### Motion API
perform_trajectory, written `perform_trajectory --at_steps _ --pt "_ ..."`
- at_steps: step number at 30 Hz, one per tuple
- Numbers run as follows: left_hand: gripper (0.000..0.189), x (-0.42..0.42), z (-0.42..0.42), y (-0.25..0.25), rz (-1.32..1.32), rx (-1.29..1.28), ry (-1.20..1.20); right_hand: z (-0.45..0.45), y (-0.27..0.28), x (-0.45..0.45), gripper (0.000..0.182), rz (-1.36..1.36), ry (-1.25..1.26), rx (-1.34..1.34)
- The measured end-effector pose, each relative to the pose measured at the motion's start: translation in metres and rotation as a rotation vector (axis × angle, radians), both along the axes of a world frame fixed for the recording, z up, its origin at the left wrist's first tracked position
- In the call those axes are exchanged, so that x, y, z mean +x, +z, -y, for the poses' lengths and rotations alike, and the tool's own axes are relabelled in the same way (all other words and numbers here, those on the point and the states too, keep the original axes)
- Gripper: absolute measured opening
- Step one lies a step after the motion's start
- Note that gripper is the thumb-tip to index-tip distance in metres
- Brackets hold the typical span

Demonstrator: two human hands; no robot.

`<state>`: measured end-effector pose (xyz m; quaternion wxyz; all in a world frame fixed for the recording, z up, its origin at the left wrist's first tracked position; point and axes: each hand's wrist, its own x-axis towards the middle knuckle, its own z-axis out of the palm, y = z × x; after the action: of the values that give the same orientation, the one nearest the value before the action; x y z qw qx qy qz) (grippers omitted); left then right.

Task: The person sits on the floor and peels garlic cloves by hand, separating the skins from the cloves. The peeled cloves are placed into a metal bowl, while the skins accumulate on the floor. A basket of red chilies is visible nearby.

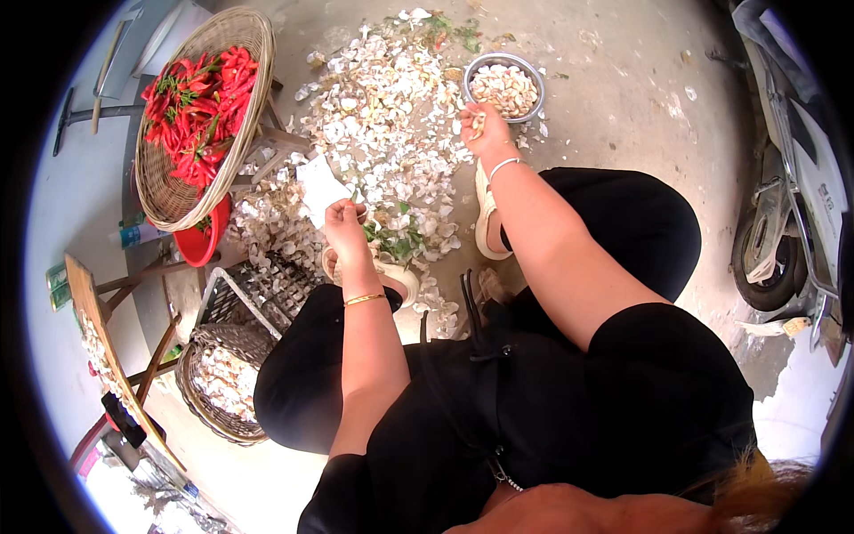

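My left hand is closed on a white sheet, perhaps paper or tissue, which spreads beyond my fingertips over the litter on the floor. My right hand holds several peeled garlic cloves in curled fingers, beside the near left rim of a round metal bowl. The bowl is filled with pale garlic cloves. A wide heap of white and tan garlic skins covers the floor between and beyond my hands.
A wicker basket of red chillies rests tilted on a wooden stool at the left, above a red bowl. Nearer stand a dark lattice crate, a woven basket and a wooden bench. A parked scooter is at the right.
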<state>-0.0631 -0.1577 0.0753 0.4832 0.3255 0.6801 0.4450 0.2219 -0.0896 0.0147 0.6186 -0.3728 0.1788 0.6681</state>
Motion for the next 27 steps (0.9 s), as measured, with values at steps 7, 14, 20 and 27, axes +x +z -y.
perform_trajectory --at_steps 7,14,20,27 --pt "0.007 0.001 0.008 -0.019 -0.040 -0.157 -0.033 -0.029 0.004 0.073 0.033 0.392 -0.119 -0.283" --pt "0.023 0.007 0.023 -0.027 -0.166 -0.354 -0.342 0.007 -0.038 0.073 0.021 0.476 -0.201 -0.370" --pt "0.035 0.000 0.048 -0.042 -0.672 -0.282 -0.625 0.020 0.006 0.000 0.027 0.530 0.122 -0.182" --pt "0.052 0.075 0.057 0.067 -0.651 0.758 -0.619 0.103 0.045 -0.137 0.050 0.680 0.408 0.420"
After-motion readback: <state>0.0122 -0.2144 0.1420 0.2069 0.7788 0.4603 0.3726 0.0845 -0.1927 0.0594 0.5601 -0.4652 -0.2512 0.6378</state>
